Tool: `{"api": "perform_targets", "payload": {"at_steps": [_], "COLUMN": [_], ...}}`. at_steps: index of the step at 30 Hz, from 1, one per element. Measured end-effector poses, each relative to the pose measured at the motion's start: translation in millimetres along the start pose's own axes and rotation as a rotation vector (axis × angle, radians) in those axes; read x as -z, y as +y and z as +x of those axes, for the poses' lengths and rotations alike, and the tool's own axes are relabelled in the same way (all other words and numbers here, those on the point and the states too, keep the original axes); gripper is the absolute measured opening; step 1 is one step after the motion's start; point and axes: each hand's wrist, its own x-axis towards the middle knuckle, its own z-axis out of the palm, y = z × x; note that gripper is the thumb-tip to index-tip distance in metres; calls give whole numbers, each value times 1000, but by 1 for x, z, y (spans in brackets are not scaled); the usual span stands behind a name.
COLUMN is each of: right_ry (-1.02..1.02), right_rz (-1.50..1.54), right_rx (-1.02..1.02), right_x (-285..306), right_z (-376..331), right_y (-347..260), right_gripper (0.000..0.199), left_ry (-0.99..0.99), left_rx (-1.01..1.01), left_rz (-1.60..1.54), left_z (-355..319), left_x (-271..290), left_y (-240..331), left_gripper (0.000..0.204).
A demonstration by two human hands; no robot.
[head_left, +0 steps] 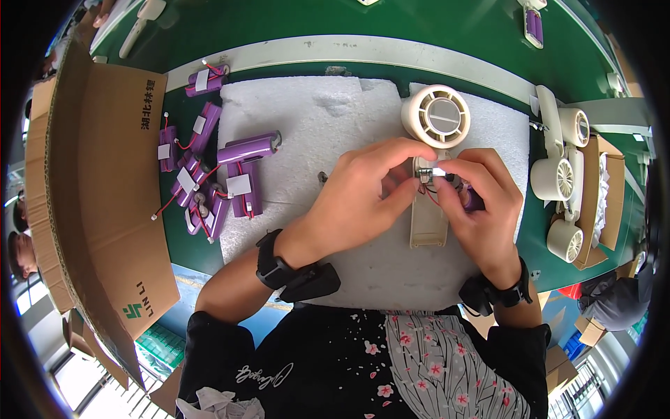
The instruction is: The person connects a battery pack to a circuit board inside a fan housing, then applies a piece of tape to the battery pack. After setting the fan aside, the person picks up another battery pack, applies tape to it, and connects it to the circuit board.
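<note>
A cream handheld fan lies on the foam sheet, its round head away from me and its hollow handle shell toward me. Over the upper part of the handle, my left hand closes thumb and forefinger at a small circuit board. From the other side my right hand pinches a small white connector against that board. Thin wires hang below the fingertips. A purple battery pack shows partly beneath my right hand, mostly covered by its fingers.
Several purple battery packs with wires lie at the left of the white foam sheet. A tall cardboard box stands farther left. Cream fans and a small open carton line the right side of the green table.
</note>
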Motion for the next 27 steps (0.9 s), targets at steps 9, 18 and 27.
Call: {"api": "perform_targets", "payload": {"at_steps": [9, 18, 27], "right_ry": [12, 41, -389], "right_rz": [-19, -24, 144], "right_rx": [71, -32, -352], "right_x": [-2, 2, 27], "right_z": [2, 4, 10], "right_y": [2, -2, -8], "right_gripper": [23, 20, 30], "left_ry": [38, 44, 15], "left_rx": [41, -258, -114], "left_rz": [-35, 231, 156], "left_z": [3, 4, 4], "left_x": [3, 2, 1], "left_y": [1, -5, 1], "left_gripper": [34, 38, 37]}}
